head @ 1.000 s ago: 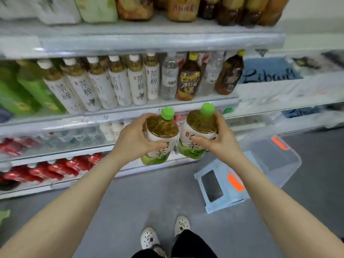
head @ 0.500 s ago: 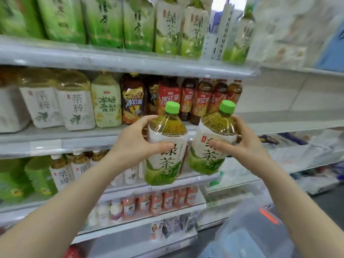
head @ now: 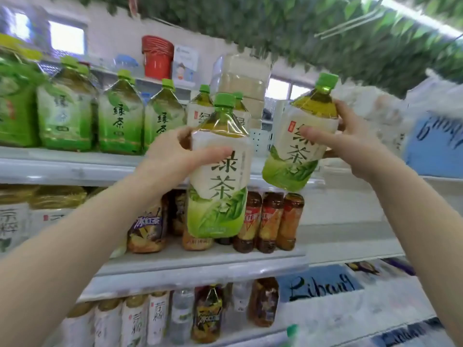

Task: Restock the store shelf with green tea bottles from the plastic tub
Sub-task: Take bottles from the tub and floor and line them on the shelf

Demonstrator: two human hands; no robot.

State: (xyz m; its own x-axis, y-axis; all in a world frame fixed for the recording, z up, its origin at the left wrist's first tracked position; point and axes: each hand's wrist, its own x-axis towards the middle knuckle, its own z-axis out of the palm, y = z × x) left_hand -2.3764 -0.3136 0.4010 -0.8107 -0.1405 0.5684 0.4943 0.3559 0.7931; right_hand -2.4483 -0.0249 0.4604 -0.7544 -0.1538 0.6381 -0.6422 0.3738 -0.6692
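My left hand (head: 172, 156) grips a large green tea bottle (head: 218, 191) with a green cap, held upright in front of the shelves. My right hand (head: 350, 144) grips a second green tea bottle (head: 298, 146), tilted right and raised to the level of the top shelf (head: 75, 166). Several green tea bottles (head: 120, 113) stand in a row on that shelf, left of my hands. The plastic tub is out of view.
Below, a shelf holds brown iced tea bottles (head: 270, 221) and white-labelled bottles (head: 15, 221). Smaller bottles (head: 155, 319) fill a lower shelf. A red bucket (head: 157, 56) and a stack of wrapped packs (head: 243, 81) sit behind the top shelf. Leafy greenery (head: 300, 28) hangs overhead.
Both hands have lifted their bottles from the middle shelf height up to the top shelf. The right bottle has risen higher and moved apart from the left one. The view has tilted upward.
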